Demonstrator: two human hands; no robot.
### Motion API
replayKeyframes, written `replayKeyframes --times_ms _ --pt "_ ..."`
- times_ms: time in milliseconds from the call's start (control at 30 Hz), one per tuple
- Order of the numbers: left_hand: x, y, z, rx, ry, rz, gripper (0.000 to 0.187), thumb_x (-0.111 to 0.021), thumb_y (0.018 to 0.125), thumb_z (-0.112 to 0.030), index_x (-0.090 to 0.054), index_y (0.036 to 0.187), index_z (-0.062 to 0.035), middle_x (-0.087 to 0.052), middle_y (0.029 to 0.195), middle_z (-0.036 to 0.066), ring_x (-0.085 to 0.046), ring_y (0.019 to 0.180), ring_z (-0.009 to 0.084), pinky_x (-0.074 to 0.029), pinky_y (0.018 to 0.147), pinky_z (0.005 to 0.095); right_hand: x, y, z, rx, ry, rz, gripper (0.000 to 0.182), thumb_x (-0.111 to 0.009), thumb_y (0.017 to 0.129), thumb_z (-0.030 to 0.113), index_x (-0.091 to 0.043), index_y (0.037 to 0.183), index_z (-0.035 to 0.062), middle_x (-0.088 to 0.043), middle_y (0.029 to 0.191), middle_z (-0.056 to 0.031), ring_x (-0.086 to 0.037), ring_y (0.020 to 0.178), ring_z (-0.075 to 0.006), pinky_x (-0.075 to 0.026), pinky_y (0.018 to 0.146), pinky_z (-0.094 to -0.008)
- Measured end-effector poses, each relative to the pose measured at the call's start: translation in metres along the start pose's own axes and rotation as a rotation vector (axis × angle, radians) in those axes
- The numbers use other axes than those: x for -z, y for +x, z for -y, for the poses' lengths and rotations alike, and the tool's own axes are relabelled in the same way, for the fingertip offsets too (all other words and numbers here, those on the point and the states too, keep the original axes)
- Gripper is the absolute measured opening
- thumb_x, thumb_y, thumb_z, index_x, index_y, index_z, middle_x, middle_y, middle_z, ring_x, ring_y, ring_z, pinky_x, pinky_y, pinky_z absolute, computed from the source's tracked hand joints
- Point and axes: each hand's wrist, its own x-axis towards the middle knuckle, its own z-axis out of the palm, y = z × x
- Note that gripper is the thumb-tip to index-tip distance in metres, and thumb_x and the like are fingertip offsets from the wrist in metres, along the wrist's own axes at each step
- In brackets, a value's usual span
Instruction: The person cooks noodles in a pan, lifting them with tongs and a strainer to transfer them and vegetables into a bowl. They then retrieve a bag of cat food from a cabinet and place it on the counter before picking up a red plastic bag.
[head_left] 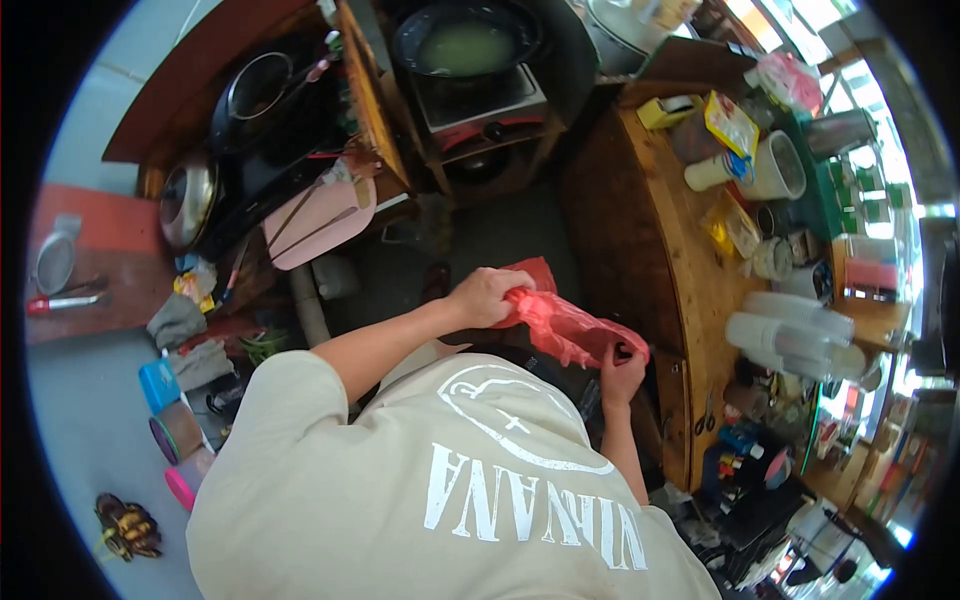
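A crumpled red plastic bag (570, 325) stretches between my two hands in front of my body. My left hand (485, 298) is closed round its bunched upper left part, and a flap of the bag sticks out beyond the fingers. At the bag's right end my right hand (622, 372) grips the edge, with a small dark gap showing near the fingertips. The bag looks thin and loosely folded; whether anything is inside cannot be made out.
Ahead, a wok (467, 40) with pale liquid stands over a gas stove (480, 105). A pink tray (320, 225) with utensils lies at the left. On the right, a wooden counter (690, 270) holds bottles, packets, scissors (705, 412) and stacked plastic cups (790, 335).
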Motion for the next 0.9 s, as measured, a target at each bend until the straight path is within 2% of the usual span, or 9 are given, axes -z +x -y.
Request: replayKeyframes --times_ms 167,333,400,533,600,667,733,833,900 --pt "0.053 -0.066 0.014 0.07 0.259 -0.157 0.024 -0.062 0.071 -0.005 -0.069 0.093 -0.0072 -0.07 0.095 0.012 -0.067 0.086 0.0318 -0.055 0.077 0.0383 0.01 0.051 0.066 0.593 0.088 -0.11 0.025 -0.078 0.075 0.012 -0.054 0.071 0.007 -0.056 0.057 -0.0052 -0.058 0.049 -0.0234 -0.048 0.048 -0.0338" --pt "0.082 -0.13 0.031 0.396 0.423 -0.439 0.023 -0.063 0.07 -0.006 -0.071 0.092 -0.0073 -0.07 0.092 0.011 -0.067 0.085 0.0315 -0.055 0.075 0.0379 0.0 0.059 0.169 0.839 0.327 0.082 0.019 -0.076 0.078 0.008 -0.058 0.076 0.0057 -0.056 0.058 -0.0053 -0.059 0.05 -0.019 -0.047 0.046 -0.0286" --pt "0.091 -0.147 0.036 0.424 0.412 -0.488 0.022 -0.064 0.071 -0.006 -0.071 0.092 -0.0069 -0.07 0.091 0.012 -0.067 0.084 0.0317 -0.055 0.074 0.0376 -0.008 0.049 0.216 0.306 0.515 0.15 0.021 -0.077 0.075 0.003 -0.064 0.09 0.0005 -0.057 0.06 -0.0063 -0.059 0.051 -0.0188 -0.049 0.053 -0.0269" --pt "0.105 -0.175 0.059 0.273 0.387 -0.411 0.023 -0.066 0.072 -0.01 -0.071 0.094 -0.0074 -0.07 0.091 0.012 -0.067 0.085 0.0321 -0.055 0.076 0.0383 -0.047 0.065 0.199 0.341 -0.298 0.623 0.022 -0.076 0.074 0.021 -0.075 0.089 0.0053 -0.067 0.067 -0.0138 -0.066 0.063 -0.0306 -0.053 0.063 -0.0383" --pt "0.124 -0.181 0.067 0.25 0.373 -0.398 0.024 -0.069 0.073 -0.015 -0.071 0.095 -0.0079 -0.07 0.091 0.012 -0.067 0.087 0.0319 -0.054 0.078 0.0391 -0.063 0.057 0.192 0.322 -0.227 0.584 0.022 -0.073 0.076 0.028 -0.074 0.074 0.0059 -0.068 0.07 -0.0171 -0.067 0.066 -0.0325 -0.052 0.063 -0.0421" --pt "0.166 -0.186 0.065 0.428 0.286 -0.064 0.033 -0.076 0.071 -0.028 -0.071 0.097 -0.0084 -0.07 0.095 0.013 -0.065 0.093 0.0319 -0.052 0.084 0.0406 -0.069 0.05 0.189 0.205 -0.231 0.631 0.023 -0.072 0.076 0.027 -0.072 0.074 0.0033 -0.066 0.066 -0.0184 -0.066 0.063 -0.0331 -0.051 0.06 -0.0419" --pt "0.198 -0.202 0.11 0.418 0.416 -0.383 0.047 -0.078 0.069 -0.041 -0.07 0.102 -0.0094 -0.069 0.103 0.013 -0.064 0.1 0.0331 -0.051 0.088 0.041 -0.068 0.043 0.184 0.234 -0.239 0.638 0.024 -0.07 0.076 0.026 -0.071 0.073 0.0022 -0.064 0.065 -0.0196 -0.066 0.062 -0.0336 -0.051 0.059 -0.0414" --pt "0.239 -0.229 0.199 0.671 0.852 -0.464 0.069 -0.079 0.071 -0.022 -0.051 0.133 -0.0124 -0.053 0.134 0.012 -0.048 0.124 0.0331 -0.039 0.104 0.0473 -0.067 0.029 0.188 0.215 -0.245 0.679 0.025 -0.069 0.076 0.025 -0.069 0.072 0.0005 -0.062 0.063 -0.0213 -0.065 0.06 -0.0345 -0.05 0.057 -0.0408" --pt "0.262 -0.237 0.227 0.721 0.876 -0.38 0.071 -0.078 0.072 -0.021 -0.047 0.135 -0.0137 -0.052 0.134 0.012 -0.047 0.125 0.0331 -0.037 0.105 0.0493 -0.068 0.017 0.194 0.166 -0.251 0.712 0.025 -0.069 0.075 0.025 -0.068 0.072 -0.0002 -0.061 0.062 -0.0219 -0.064 0.059 -0.0349 -0.05 0.057 -0.0407"
